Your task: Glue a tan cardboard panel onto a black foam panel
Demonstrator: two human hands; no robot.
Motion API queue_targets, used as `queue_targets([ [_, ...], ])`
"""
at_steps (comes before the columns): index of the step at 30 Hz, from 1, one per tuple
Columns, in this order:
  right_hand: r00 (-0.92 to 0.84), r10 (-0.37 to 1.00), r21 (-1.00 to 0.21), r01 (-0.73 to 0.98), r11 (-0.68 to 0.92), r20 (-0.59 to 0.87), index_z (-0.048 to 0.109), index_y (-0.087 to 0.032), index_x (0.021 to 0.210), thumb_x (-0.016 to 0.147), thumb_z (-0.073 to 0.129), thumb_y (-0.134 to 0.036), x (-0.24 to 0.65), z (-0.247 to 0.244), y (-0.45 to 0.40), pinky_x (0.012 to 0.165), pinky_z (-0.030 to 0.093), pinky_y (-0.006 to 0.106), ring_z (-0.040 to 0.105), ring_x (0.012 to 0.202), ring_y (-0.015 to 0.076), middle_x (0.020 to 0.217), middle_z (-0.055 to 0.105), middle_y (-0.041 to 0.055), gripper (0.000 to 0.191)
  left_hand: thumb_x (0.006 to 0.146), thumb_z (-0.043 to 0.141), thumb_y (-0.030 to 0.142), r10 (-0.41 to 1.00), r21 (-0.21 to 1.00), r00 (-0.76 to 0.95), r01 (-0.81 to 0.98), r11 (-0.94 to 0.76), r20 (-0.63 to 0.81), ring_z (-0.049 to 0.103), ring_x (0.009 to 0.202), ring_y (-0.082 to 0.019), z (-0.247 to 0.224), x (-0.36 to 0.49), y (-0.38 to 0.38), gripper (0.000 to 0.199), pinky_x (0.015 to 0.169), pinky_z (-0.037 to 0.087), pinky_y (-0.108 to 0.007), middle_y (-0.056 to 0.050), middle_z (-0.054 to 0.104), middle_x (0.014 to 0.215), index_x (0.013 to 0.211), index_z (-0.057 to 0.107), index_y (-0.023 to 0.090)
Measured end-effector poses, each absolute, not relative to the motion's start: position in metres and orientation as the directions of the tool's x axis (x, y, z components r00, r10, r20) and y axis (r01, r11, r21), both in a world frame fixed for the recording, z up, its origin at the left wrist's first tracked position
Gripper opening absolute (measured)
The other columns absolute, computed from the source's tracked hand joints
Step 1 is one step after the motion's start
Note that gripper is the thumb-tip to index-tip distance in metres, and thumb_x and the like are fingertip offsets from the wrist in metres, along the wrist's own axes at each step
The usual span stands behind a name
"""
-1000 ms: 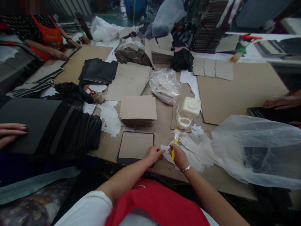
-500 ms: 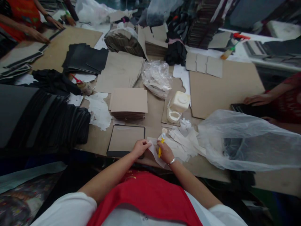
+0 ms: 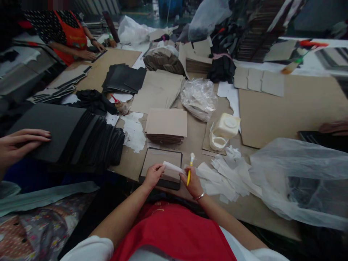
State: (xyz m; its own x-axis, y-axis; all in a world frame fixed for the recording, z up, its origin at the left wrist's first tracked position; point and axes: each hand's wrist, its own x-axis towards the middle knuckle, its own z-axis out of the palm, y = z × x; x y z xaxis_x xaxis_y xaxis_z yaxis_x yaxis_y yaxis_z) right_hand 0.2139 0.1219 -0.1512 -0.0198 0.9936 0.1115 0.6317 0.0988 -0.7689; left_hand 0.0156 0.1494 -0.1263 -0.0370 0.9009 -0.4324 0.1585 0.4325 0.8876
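Observation:
My left hand [image 3: 153, 176] pinches one end of a thin white paper strip [image 3: 173, 168]. The strip's other end meets the fingers of my right hand [image 3: 194, 183], which are closed round a yellow-handled brush [image 3: 189, 175] with its pale bristles pointing up. Under the strip and my left hand lies a grey-brown board with black borders [image 3: 155, 156], at the table's front edge. Beside my right hand is a loose heap of white paper strips [image 3: 225, 177].
Behind the board stands a stack of brown cards [image 3: 166, 121]; a cut-open white plastic jug [image 3: 227, 125] is to its right. Another person's hand [image 3: 24, 143] rests on black panels [image 3: 57, 123] at left. A clear plastic bag [image 3: 272, 163] spreads at right.
The strip has moved from beside the board to over it, between my hands. The view has swung left, and another person's hand has appeared on the black panels.

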Motion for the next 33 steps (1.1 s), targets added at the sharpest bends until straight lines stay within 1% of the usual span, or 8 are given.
queue_targets([
  [5, 0.034, 0.996, -0.809, 0.586, 0.047, 0.082, 0.043, -0.020, 0.095, 0.081, 0.055, -0.047, 0.205, -0.154, 0.140, 0.060, 0.048, 0.031, 0.059, 0.065, 0.0179, 0.076, 0.058, 0.0024, 0.033, 0.070, 0.060, 0.050, 0.899, 0.878, -0.180, 0.207, 0.432, -0.400, 0.042, 0.045, -0.007, -0.152, -0.020, 0.168, 0.040, 0.044, 0.034, -0.019, 0.003, 0.053, 0.056, 0.079, 0.069, 0.012],
  [9, -0.006, 0.999, -0.838, 0.545, 0.029, 0.031, 0.041, -0.020, 0.098, 0.080, 0.054, -0.047, 0.197, -0.155, 0.161, 0.060, 0.049, 0.031, 0.060, 0.063, 0.0175, 0.072, 0.058, 0.0012, 0.035, 0.068, 0.059, 0.047, 0.887, 0.867, -0.227, 0.216, 0.449, -0.403, 0.042, 0.043, -0.007, -0.166, -0.031, 0.186, 0.038, 0.043, 0.033, -0.020, 0.003, 0.053, 0.053, 0.077, 0.070, 0.012],
  [12, -0.084, 0.996, -0.808, 0.587, 0.055, 0.007, 0.043, -0.020, 0.096, 0.082, 0.051, -0.044, 0.200, -0.160, 0.172, 0.058, 0.048, 0.031, 0.060, 0.061, 0.0178, 0.072, 0.060, 0.0021, 0.030, 0.070, 0.057, 0.045, 0.877, 0.851, -0.251, 0.239, 0.467, -0.411, 0.041, 0.042, -0.007, -0.172, -0.040, 0.196, 0.036, 0.042, 0.032, -0.019, 0.004, 0.051, 0.049, 0.077, 0.070, 0.012],
  [14, -0.093, 0.996, -0.773, 0.631, 0.060, 0.002, 0.044, -0.019, 0.096, 0.082, 0.050, -0.042, 0.202, -0.165, 0.176, 0.057, 0.048, 0.031, 0.061, 0.061, 0.0184, 0.073, 0.061, 0.0033, 0.027, 0.071, 0.057, 0.043, 0.870, 0.836, -0.266, 0.267, 0.480, -0.415, 0.042, 0.042, -0.007, -0.175, -0.046, 0.201, 0.034, 0.042, 0.032, -0.019, 0.005, 0.050, 0.049, 0.077, 0.070, 0.013],
  [18, 0.048, 0.998, -0.712, 0.702, -0.001, 0.046, 0.046, -0.017, 0.098, 0.083, 0.048, -0.042, 0.196, -0.179, 0.186, 0.058, 0.048, 0.032, 0.062, 0.063, 0.0203, 0.076, 0.063, 0.0062, 0.029, 0.072, 0.057, 0.039, 0.855, 0.787, -0.315, 0.350, 0.508, -0.412, 0.043, 0.041, -0.008, -0.178, -0.055, 0.212, 0.028, 0.043, 0.032, -0.020, 0.005, 0.049, 0.046, 0.073, 0.069, 0.014],
  [22, 0.143, 0.986, -0.698, 0.714, -0.044, 0.084, 0.046, -0.016, 0.099, 0.083, 0.046, -0.042, 0.182, -0.194, 0.202, 0.061, 0.048, 0.032, 0.062, 0.067, 0.0205, 0.080, 0.063, 0.0079, 0.030, 0.073, 0.060, 0.036, 0.852, 0.720, -0.360, 0.462, 0.517, -0.380, 0.055, 0.055, -0.013, -0.179, -0.057, 0.224, 0.024, 0.054, 0.038, -0.022, 0.001, 0.059, 0.055, 0.069, 0.068, 0.014],
  [26, 0.168, 0.986, -0.677, 0.727, -0.111, 0.018, 0.046, -0.016, 0.102, 0.082, 0.047, -0.038, 0.175, -0.205, 0.215, 0.062, 0.047, 0.031, 0.062, 0.069, 0.0207, 0.082, 0.064, 0.0086, 0.030, 0.074, 0.062, 0.031, 0.847, 0.644, -0.402, 0.554, 0.527, -0.347, 0.060, 0.069, -0.017, -0.181, -0.056, 0.232, 0.019, 0.066, 0.041, -0.025, -0.004, 0.066, 0.070, 0.073, 0.069, 0.014],
  [33, 0.205, 0.977, -0.612, 0.765, -0.202, -0.066, 0.047, -0.016, 0.106, 0.080, 0.053, -0.035, 0.177, -0.209, 0.220, 0.063, 0.045, 0.030, 0.062, 0.069, 0.0210, 0.086, 0.065, 0.0087, 0.033, 0.075, 0.061, 0.034, 0.838, 0.548, -0.413, 0.634, 0.546, -0.357, 0.059, 0.067, -0.016, -0.184, -0.055, 0.237, 0.020, 0.064, 0.040, -0.025, -0.004, 0.066, 0.070, 0.073, 0.068, 0.016],
])
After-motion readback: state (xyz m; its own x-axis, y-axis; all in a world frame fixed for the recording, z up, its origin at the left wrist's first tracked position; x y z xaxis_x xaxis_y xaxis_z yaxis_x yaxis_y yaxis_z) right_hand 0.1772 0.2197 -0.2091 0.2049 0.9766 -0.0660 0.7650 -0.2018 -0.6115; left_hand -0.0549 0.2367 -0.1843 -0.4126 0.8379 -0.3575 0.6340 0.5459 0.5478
